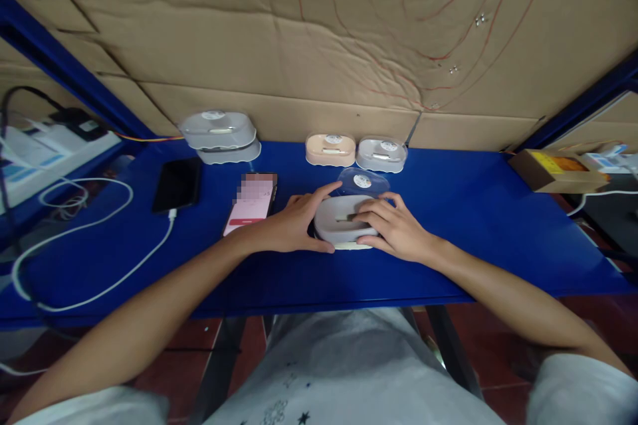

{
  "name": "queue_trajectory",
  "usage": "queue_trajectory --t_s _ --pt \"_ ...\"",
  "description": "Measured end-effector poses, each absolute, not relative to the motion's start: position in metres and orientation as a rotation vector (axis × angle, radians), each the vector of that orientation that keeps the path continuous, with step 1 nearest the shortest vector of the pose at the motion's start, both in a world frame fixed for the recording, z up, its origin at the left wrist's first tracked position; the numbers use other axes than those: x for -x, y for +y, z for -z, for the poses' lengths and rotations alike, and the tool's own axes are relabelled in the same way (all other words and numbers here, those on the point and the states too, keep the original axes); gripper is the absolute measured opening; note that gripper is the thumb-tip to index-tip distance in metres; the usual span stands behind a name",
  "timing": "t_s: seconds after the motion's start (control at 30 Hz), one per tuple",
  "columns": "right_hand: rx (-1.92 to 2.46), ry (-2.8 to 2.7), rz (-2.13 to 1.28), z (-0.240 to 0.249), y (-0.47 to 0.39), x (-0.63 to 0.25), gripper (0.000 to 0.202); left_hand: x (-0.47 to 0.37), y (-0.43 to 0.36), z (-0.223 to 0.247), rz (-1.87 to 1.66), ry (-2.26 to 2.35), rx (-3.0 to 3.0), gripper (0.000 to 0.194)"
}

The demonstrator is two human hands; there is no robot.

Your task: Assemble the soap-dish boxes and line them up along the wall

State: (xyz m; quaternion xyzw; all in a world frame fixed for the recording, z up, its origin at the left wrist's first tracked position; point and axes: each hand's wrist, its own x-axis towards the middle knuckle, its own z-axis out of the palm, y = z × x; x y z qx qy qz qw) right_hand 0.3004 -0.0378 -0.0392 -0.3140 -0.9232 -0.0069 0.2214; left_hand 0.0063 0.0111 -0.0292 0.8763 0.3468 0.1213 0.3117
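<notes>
A light grey oval plastic box point(331, 218) with a slot in its middle lies in front of me on the blue table. My left hand point(294, 220) curves around its left side, thumb at the front and forefinger at the back. From the right, my right hand point(399, 229) grips the same box, thumb by the front rim and bent fingers over the slot. Whether a small piece is between those fingertips I cannot tell. Just behind the box lies a clear oval lid point(379, 180) with a round white sticker.
At the back stand a peach oval box point(330, 158), a grey one point(381, 161) and two stacked grey ones point(219, 136), against cardboard point(249, 46). On the left lie a lit phone point(254, 202) and a dark phone point(177, 186) on a white cable point(149, 272). A cardboard tray point(541, 172) sits right.
</notes>
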Motion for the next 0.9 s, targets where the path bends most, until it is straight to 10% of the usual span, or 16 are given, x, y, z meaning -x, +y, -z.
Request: queue_trajectory --t_s 0.57,0.9 --pt "0.981 -2.310 0.086 0.028 -0.032 -0.317 0.032 0.010 0.017 0.016 -0.138 0.926 -2.273 0.141" --pt "1.073 -2.706 0.339 0.012 -0.043 -0.317 0.033 0.029 0.023 -0.009 0.054 0.834 -2.313 0.085"
